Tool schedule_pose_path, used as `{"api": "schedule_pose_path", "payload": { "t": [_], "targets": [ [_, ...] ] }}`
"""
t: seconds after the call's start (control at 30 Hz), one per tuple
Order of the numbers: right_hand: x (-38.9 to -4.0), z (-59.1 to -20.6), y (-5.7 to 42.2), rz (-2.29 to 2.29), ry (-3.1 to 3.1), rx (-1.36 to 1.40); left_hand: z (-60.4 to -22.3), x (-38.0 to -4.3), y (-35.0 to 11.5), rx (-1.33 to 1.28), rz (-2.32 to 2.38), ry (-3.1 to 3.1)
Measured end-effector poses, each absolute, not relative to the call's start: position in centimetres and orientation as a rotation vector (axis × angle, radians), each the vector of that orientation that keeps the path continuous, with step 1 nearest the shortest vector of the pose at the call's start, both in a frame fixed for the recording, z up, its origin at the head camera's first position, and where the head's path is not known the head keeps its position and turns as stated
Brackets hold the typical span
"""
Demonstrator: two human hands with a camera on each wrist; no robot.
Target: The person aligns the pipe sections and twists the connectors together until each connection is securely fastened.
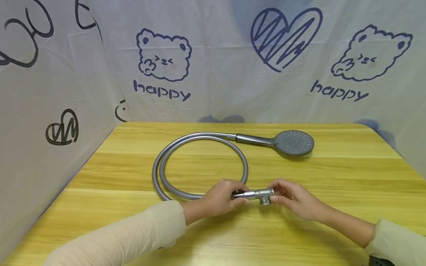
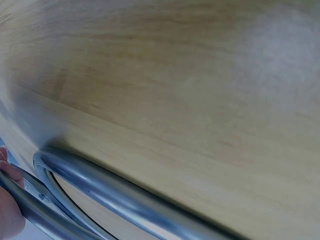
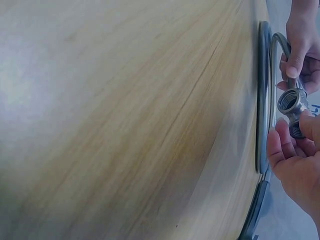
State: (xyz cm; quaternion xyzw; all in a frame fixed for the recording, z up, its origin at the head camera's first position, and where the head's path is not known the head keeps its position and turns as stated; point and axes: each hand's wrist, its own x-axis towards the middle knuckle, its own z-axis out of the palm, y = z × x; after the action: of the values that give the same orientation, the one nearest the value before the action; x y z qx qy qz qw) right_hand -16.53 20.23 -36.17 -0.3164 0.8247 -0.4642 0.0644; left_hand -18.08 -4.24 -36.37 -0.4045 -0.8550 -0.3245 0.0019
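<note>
In the head view my left hand point(image 1: 219, 198) grips the end of a grey shower hose point(image 1: 156, 168), near its chrome nut point(image 1: 249, 194). Joined in line with that nut is a metal tee fitting point(image 1: 265, 195), its side branch facing down toward me. My right hand point(image 1: 297, 201) pinches the fitting's far end between thumb and fingers. The right wrist view shows the fitting's threaded openings point(image 3: 289, 101) between both hands. At the left wrist view's lower left edge, only part of the left hand point(image 2: 10, 212) shows around the hose point(image 2: 115, 187).
The hose lies in a loop on the wooden table point(image 1: 110, 173). Its other end joins the handle of a grey round shower head point(image 1: 294, 143), which lies behind the hands, spray face up. Printed white cloth point(image 1: 219, 74) hangs behind the table and along its left side.
</note>
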Motion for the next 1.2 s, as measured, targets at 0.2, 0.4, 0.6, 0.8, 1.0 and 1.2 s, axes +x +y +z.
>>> {"api": "schedule_pose_path", "payload": {
  "t": [0.2, 0.4, 0.6, 0.8, 1.0, 1.2],
  "targets": [
    [-16.6, -36.3, 20.1, -1.435, 2.466, -0.944, -36.2, -18.0, -4.2, -1.254, -1.037, -2.697],
    [-16.7, -36.3, 20.2, -1.441, 2.439, -0.95, -36.3, -18.0, -4.2, -1.233, -1.028, -2.712],
    [-16.7, -36.3, 20.0, -1.433, 2.43, -0.917, -36.4, -17.9, -4.1, -1.2, -0.991, -2.713],
    [-16.6, -36.0, 19.9, -1.415, 2.444, -0.821, -36.5, -17.8, -4.0, -1.201, -0.924, -2.677],
    [-16.8, -35.6, 20.0, -1.406, 2.459, -0.772, -36.5, -17.8, -3.7, -1.175, -0.914, -2.666],
    [-17.5, -35.0, 20.7, -1.389, 2.475, -0.729, -36.2, -18.3, -2.7, -1.136, -0.9, -2.709]
  ]
}}
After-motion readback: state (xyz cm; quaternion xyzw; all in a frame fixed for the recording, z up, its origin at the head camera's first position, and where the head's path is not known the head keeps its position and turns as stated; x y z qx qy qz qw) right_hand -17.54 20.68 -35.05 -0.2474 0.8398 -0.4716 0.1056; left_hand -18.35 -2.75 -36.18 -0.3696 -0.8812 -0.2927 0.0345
